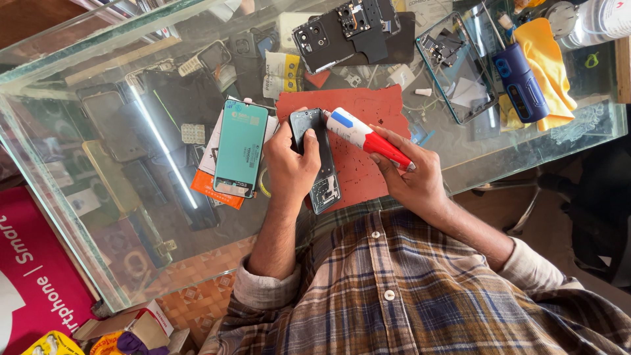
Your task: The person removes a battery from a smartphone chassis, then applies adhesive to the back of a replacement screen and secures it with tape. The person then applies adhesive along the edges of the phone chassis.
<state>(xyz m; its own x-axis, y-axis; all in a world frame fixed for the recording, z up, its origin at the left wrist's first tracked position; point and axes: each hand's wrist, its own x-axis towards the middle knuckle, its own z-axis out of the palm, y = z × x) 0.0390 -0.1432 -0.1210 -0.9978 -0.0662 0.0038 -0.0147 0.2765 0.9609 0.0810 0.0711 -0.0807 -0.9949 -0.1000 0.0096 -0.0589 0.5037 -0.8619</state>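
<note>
The left hand (289, 164) held a dark phone frame (315, 161) upright on its long axis over the red mat (361, 108), its fingers closed around the upper part of the frame so that the open inner side faced up and stayed steady. The right hand (411, 174) had its fingers wrapped around a glue tube (365, 135) (white, with a blue band and a red rear section), angled down and to the left so that the nozzle met the top edge of the frame beside the left thumb. The mat lay on the glass worktop (79, 217), evidently to protect the glass and keep parts from sliding. Just left of the frame lay a replacement screen (240, 148) with a teal protective film, resting on an orange-and-white packet within easy reach. Further back sat a black phone board assembly (345, 33), a blue phone case (520, 82) on a yellow cloth (549, 62), and a clear glass panel (453, 66), all set well apart from the working area.
</note>
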